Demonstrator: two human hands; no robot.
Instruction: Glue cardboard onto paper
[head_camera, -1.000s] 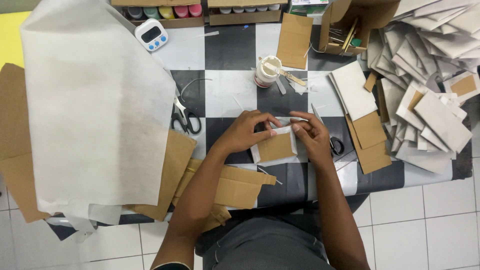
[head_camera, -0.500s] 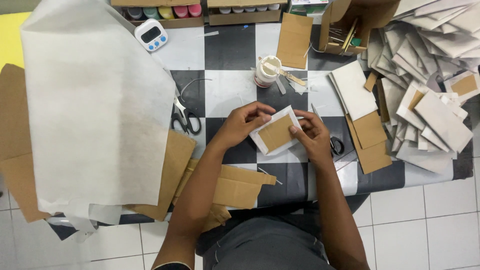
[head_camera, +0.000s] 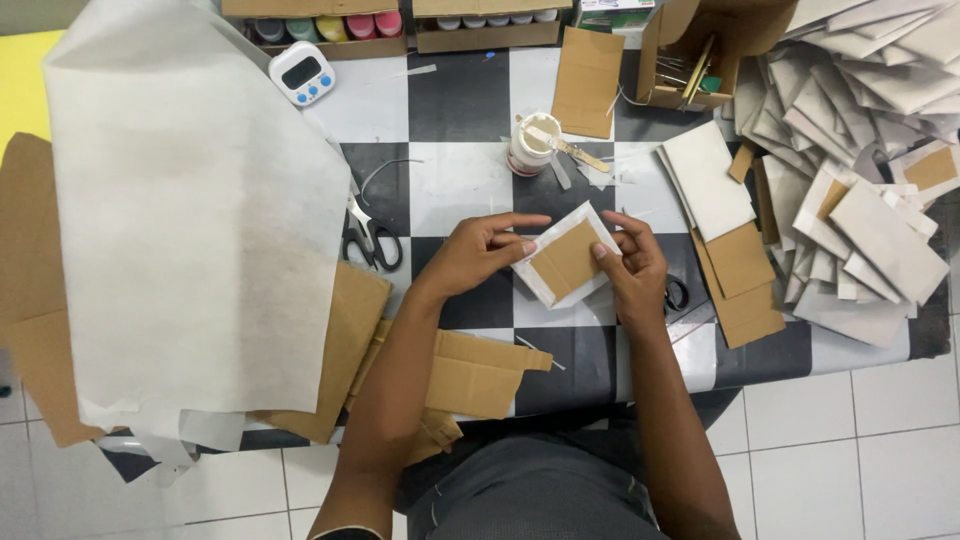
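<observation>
Down from the head camera, both hands meet over the middle of a black-and-white checkered bench (head_camera: 470, 100). The left hand (head_camera: 478, 255) has its fingers curled around the left edge of a small cardboard rectangle wrapped in white paper (head_camera: 566, 258), thumb and forefinger closed on it. The right hand (head_camera: 632, 265) grips the right edge of the same piece, thumb pressed on the brown face, fingers bent behind. The piece is tilted, one corner pointing far and right, and is held just above the bench surface (whether it touches the bench, I cannot tell).

Left of the hands lies a pair of black-handled scissors (head_camera: 368, 238), partly under a large white paper sheet (head_camera: 190, 220) that covers the left side of the bench. Brown cardboard offcuts (head_camera: 470, 375) sit at the near edge, beside the left forearm. Far from the hands stands a white glue pot (head_camera: 530, 145) with a flat wooden stick across its top. A white digital timer (head_camera: 302, 73) lies at the far left. To the right sit a stack of brown cardboard rectangles (head_camera: 745, 285) and a big heap of finished white-wrapped pieces (head_camera: 865, 190).
</observation>
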